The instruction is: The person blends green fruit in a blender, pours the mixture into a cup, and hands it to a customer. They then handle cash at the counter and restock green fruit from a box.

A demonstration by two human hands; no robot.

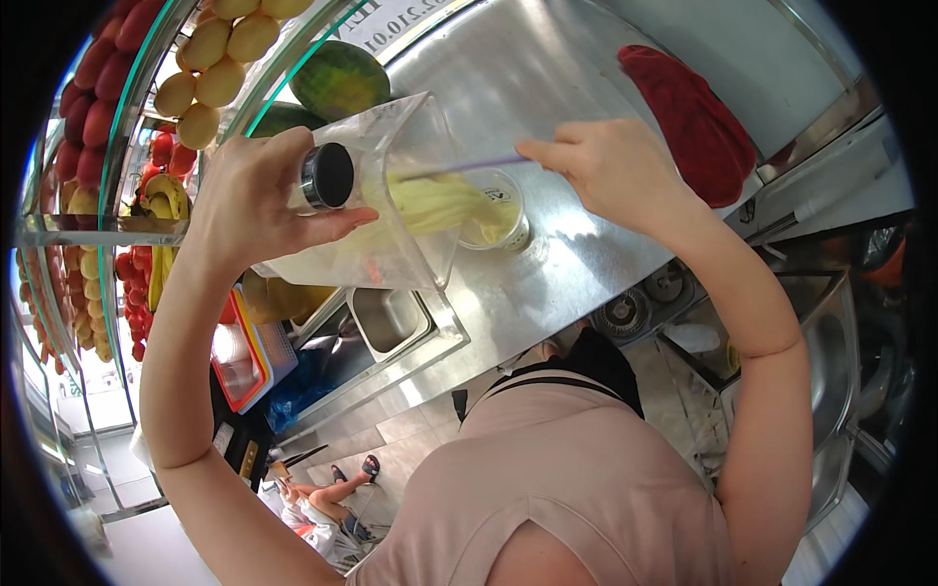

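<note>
My left hand (pixel 256 198) grips a clear plastic blender jar (pixel 421 146) by its handle, beside a round black cap (pixel 327 176). The jar is tipped over a clear plastic cup (pixel 522 227) standing on the steel counter. Thick pale yellow-green smoothie (pixel 440 204) runs from the jar into the cup, which bears printing. My right hand (pixel 612 172) pinches a thin purplish stick (pixel 487 162) that reaches into the jar's mouth; its far tip lies in or against the smoothie. The jar hides part of the cup's surroundings.
Watermelons (pixel 341 80) lie behind the jar, near glass shelves of fruit at left. A dark red cloth (pixel 692 124) rests at the counter's right. A steel pan (pixel 388 319) is set into the near counter. A person (pixel 330 505) sits at lower left.
</note>
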